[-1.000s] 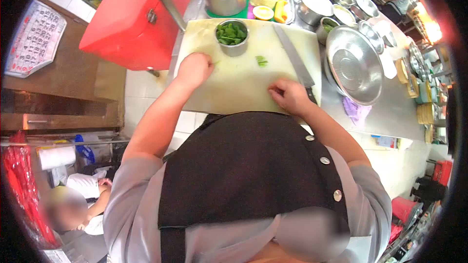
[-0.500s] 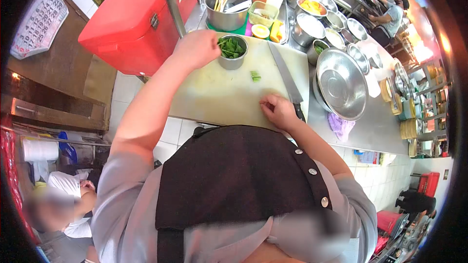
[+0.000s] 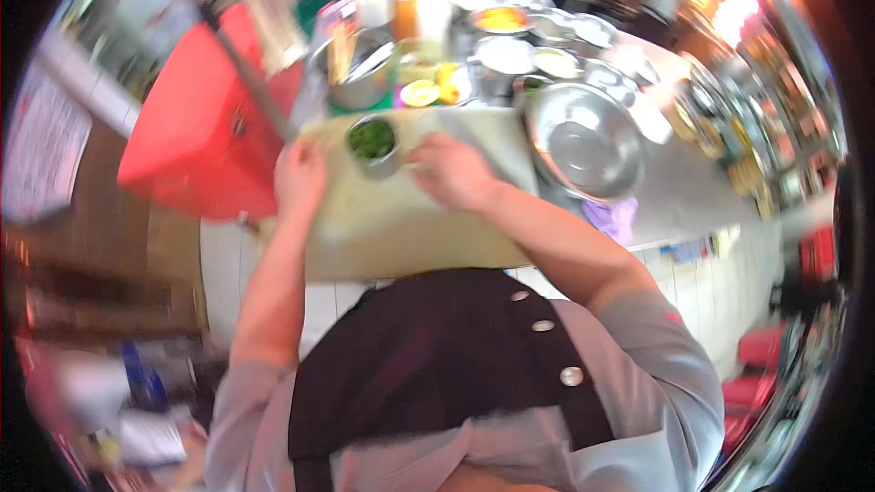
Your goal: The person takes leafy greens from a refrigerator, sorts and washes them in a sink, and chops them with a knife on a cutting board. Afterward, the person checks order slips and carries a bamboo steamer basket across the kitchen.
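Note:
The picture is blurred by motion. A metal cup of cut green leaves (image 3: pixel 372 139) stands on the cutting board (image 3: pixel 383 241), between my two hands. At the board's upper left edge is my left hand (image 3: pixel 301 178), apart from the cup; its fingers are smeared. To the right of the cup, my right hand (image 3: pixel 447 169) is held over the board, its fingers drawn together near a small pale green bit. Whether it grips that bit is too blurred to tell. Part of the knife blade (image 3: pixel 465 132) shows beyond my right hand; its handle is hidden by my arm.
A large steel bowl (image 3: pixel 585 141) and a purple cloth (image 3: pixel 609 219) lie right of the board. Behind it stand a pot with chopsticks (image 3: pixel 360 82), a cut yellow fruit (image 3: pixel 420 93) and several metal bowls. A red cooler (image 3: pixel 196 128) and a slanted pole are at left. People appear at far right and lower left.
My left hand has drawn back from the cup to the board's left edge. My right hand has moved up and left towards the cup. The view has shifted.

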`<action>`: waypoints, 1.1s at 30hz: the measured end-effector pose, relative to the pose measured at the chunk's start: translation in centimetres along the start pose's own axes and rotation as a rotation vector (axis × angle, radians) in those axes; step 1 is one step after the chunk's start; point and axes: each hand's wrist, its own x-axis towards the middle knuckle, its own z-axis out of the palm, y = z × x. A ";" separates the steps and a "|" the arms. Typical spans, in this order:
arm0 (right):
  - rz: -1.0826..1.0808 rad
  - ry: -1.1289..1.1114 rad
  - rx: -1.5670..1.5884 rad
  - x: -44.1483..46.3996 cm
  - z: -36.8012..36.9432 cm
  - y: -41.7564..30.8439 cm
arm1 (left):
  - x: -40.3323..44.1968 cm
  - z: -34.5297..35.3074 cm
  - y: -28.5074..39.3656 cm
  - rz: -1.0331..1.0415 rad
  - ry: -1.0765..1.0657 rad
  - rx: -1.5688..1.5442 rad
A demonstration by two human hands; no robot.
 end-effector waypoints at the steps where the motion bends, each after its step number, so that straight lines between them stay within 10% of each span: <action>1: -0.019 -0.059 -0.014 1.0 -0.3 -0.6 | -1.9 0.1 0.4 0.010 0.014 0.133; 11: -0.152 -0.304 -0.351 5.3 -3.1 0.6 | -5.0 1.8 -0.4 0.029 0.002 0.215; 22: 0.434 0.192 -0.638 1.5 -20.8 20.0 | -4.6 2.0 -0.1 0.012 -0.032 0.257; 33: 0.977 -0.214 -0.594 -0.8 -21.1 24.9 | -4.8 2.2 -0.2 0.003 -0.027 0.278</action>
